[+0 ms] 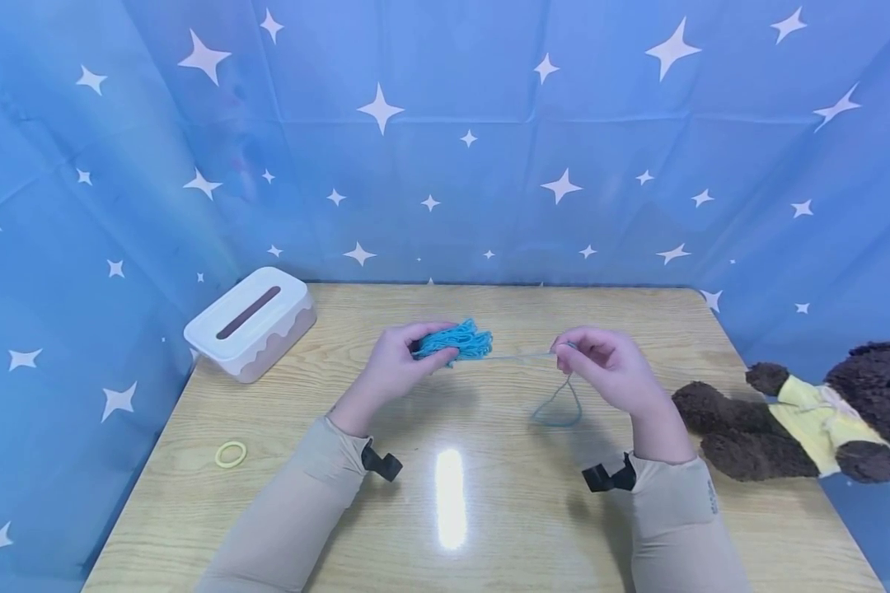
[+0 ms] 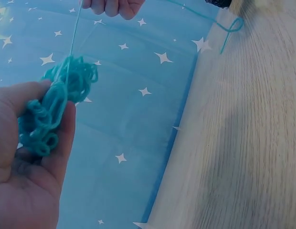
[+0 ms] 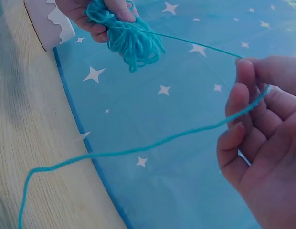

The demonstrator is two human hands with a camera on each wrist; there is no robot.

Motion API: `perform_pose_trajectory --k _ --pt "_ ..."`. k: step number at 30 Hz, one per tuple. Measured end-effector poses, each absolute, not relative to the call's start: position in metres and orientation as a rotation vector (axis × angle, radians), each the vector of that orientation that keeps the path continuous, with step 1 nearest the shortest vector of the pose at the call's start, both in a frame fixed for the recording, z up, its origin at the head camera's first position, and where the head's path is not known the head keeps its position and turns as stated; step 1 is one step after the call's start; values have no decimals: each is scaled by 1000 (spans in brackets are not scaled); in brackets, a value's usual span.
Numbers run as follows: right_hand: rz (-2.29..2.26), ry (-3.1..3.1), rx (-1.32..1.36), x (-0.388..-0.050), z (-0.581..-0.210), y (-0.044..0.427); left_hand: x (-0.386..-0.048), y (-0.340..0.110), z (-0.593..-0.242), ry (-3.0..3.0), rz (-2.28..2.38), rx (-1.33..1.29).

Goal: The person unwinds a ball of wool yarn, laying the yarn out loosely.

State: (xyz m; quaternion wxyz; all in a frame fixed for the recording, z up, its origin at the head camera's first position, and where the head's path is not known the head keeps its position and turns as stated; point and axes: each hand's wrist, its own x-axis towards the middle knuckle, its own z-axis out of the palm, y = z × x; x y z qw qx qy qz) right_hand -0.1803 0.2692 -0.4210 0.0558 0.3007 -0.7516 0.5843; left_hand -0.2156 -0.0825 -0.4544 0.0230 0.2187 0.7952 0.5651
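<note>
A looped bundle of turquoise yarn [image 1: 461,338] is gripped around its middle by my left hand [image 1: 402,356], thumb on one side and fingers on the other. From the bundle a single yarn strand [image 3: 191,42] runs taut to my right hand [image 1: 606,366], which pinches it between thumb and index finger. Past that pinch, the loose yarn tail [image 3: 153,144] hangs down in a curve over the table. In the left wrist view the bundle [image 2: 55,102] shows loops puffing out on both sides of the thumb.
A white tissue box [image 1: 250,321] with a slot stands at the back left. A yellow ring [image 1: 231,454] lies on the wooden table [image 1: 504,527] at left. To the right, a dark brown plush toy [image 1: 756,428] in yellow clothing lies across the table edge. Starry blue curtains [image 1: 445,165] surround it.
</note>
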Motion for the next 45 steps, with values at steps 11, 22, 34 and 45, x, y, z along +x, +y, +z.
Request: perform_pose_trajectory --k 11,22,34,45 --pt "1793 -2173 808 -180 -419 264 -212 -80 -449 2498 1399 845" --pt "1833 -2069 856 -180 -420 257 -209 -78 -447 2539 1181 1041" --pt "1701 -2221 642 -182 -420 262 -209 -77 -445 2517 1284 924" --pt "1587 -2360 357 -184 -419 268 -210 -79 -448 2512 1429 904"
